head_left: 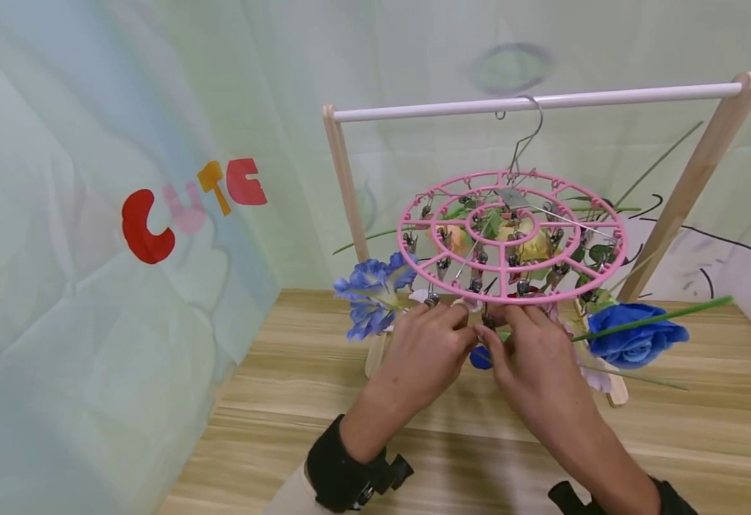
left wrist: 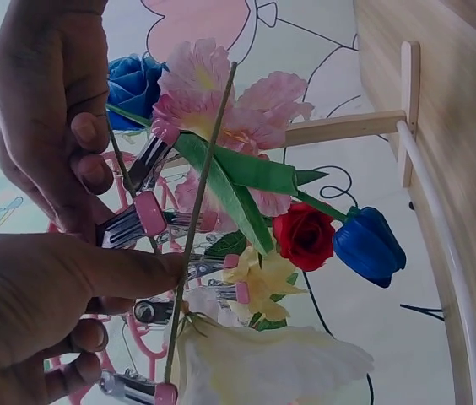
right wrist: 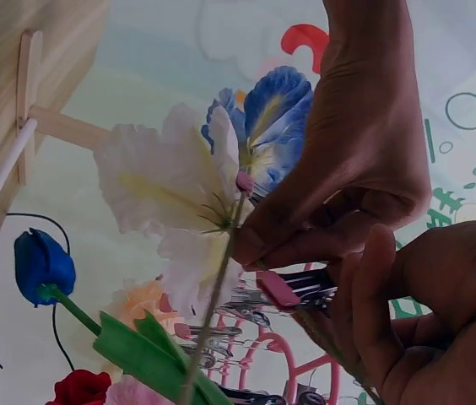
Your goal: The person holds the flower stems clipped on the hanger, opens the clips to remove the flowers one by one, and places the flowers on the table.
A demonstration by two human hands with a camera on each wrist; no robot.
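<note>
Left hand: my left hand (head_left: 428,348) is nearest the head camera, fingertips curled and pinching the thin green flower stem (left wrist: 197,211) at the rack's front edge.
Right hand: my right hand (head_left: 530,355) meets it, thumb and finger squeezing a pink-tipped metal clip (left wrist: 132,221) beside that stem.
Stem handling: I judge it light, thin and springy; best held close to the clip, never by the soft petals.
White fabric flower (right wrist: 166,198): hangs just under the fingers, easily crushed.
Pink round plastic clip hanger (head_left: 511,239): hangs from its metal hook, so I expect it to swing and tilt under pressure.
White rail on wooden posts (head_left: 536,104): carries the hook, behind everything.
</note>
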